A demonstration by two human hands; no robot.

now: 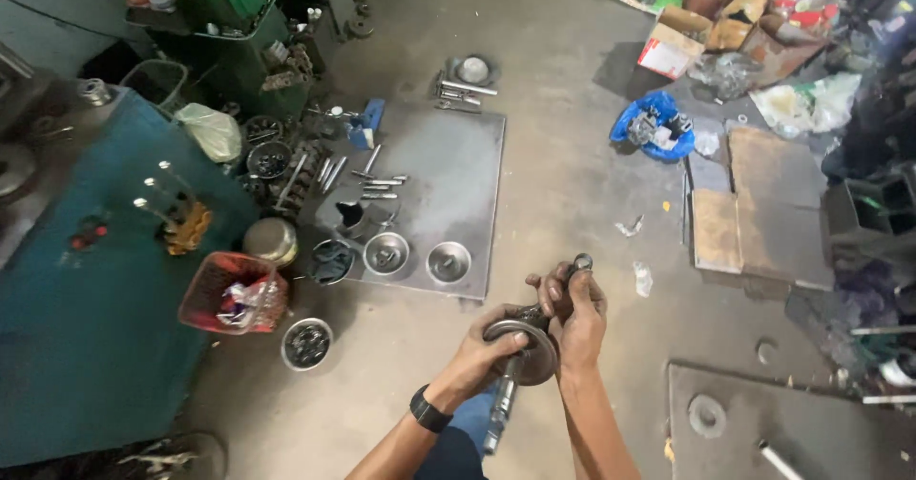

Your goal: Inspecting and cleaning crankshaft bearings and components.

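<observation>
Concrete floor point(572, 184), lower centre: left hand point(482, 351) grips a disc point(525, 346) on a shaft point(501, 408); right hand point(577, 313) clamps the ringed top, parts already joined.

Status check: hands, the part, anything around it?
Left hand grips round metal disc on shaft. Right hand holds shaft's upper ring end. Held above bare concrete floor; steel bowls on plate off to the left, nothing touching.
</observation>
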